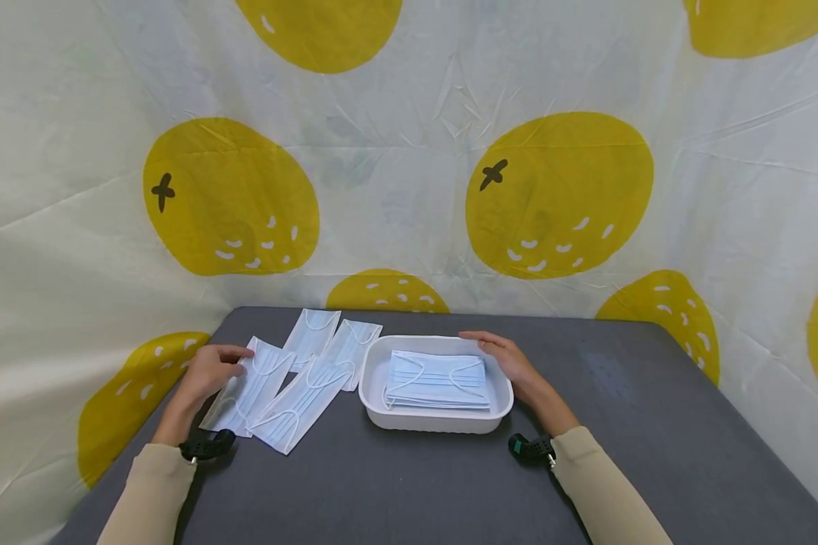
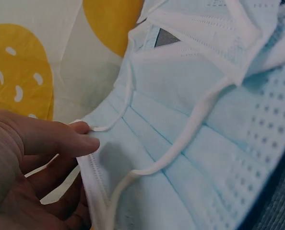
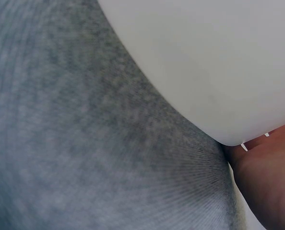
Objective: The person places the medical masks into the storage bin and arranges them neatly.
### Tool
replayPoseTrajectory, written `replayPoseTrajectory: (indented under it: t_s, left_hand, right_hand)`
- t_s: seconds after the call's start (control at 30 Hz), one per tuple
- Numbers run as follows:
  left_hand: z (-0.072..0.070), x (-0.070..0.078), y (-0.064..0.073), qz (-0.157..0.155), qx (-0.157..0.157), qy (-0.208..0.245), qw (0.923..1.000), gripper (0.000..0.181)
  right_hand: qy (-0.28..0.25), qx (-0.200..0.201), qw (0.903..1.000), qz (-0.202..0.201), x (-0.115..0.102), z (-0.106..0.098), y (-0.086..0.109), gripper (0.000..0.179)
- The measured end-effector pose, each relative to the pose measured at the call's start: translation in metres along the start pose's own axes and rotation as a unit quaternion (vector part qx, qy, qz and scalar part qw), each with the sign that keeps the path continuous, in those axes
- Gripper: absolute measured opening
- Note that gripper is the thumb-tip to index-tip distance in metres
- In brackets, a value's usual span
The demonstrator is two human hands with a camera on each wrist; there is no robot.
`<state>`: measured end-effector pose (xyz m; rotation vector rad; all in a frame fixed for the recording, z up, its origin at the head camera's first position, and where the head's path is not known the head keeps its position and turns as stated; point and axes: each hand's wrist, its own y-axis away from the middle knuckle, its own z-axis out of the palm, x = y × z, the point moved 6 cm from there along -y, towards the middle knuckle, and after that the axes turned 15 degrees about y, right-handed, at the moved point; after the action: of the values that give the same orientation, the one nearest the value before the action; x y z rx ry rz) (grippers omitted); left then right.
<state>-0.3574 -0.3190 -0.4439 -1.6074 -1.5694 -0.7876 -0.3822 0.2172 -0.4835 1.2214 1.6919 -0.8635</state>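
Observation:
My left hand is at the left end of the table, pinching the edge of a pale blue face mask. In the left wrist view the thumb lies over the mask's white edge, with the other fingers behind it. More loose masks overlap beside it, their white ear loops showing. A white plastic tub stands at the middle, holding a flat stack of masks. With fingers stretched out, my right hand rests along the tub's back right rim. The right wrist view shows it against the tub's outer wall.
The dark grey table ends at the back against a white curtain printed with yellow fruit. Hanging cloth also lines the left and right sides. A black wrist strap sits at the left cuff, another strap at the right.

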Motion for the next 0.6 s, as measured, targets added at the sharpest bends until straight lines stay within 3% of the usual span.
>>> replayPoseTrajectory:
  t_s: [0.3, 0.6]
  left_hand:
    - [-0.001, 0.0018, 0.0002, -0.014, -0.001, -0.001, 0.9999, 0.042]
    - [0.0013, 0.0049, 0.0021, 0.011, -0.004, 0.006, 0.9999, 0.033]
  right_hand:
    - [-0.003, -0.001, 1.0, -0.005, 0.0016, -0.0004, -0.0025, 0.042]
    - [0.0, 0.0, 1.0, -0.005, 0.0042, -0.0008, -0.003, 0.041]
